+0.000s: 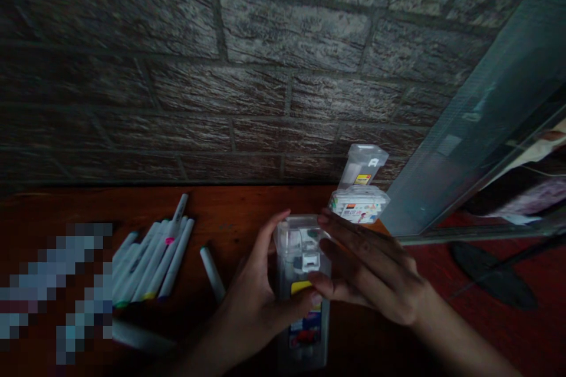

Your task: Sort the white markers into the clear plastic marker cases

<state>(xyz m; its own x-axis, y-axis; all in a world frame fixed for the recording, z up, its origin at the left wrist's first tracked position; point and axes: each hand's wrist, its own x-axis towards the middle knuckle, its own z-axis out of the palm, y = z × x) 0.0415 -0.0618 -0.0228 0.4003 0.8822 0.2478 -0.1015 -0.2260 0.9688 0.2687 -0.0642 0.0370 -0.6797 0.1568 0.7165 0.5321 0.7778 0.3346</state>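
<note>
Upright in front of me stands a clear plastic marker case [326,330] with a white latch and a yellow and blue label. My left hand [265,300] is closed around its left side, the thumb lying across the label. Fingers of my right hand [375,271] reach over the lid's right edge, and the thumb presses just below the latch; this hand grips the upper part of the case. Just left of my left hand lies a single white marker [212,274]. Farther left, several white markers [152,259] with coloured ends lie in a group.
Behind my right hand, a clear case with a printed label [360,206] and a tall clear case [365,165] stand near the brick wall [292,29]. The wooden table [247,197] meets a glass panel [424,188] at right. A dark stand base [493,274] rests on the red floor.
</note>
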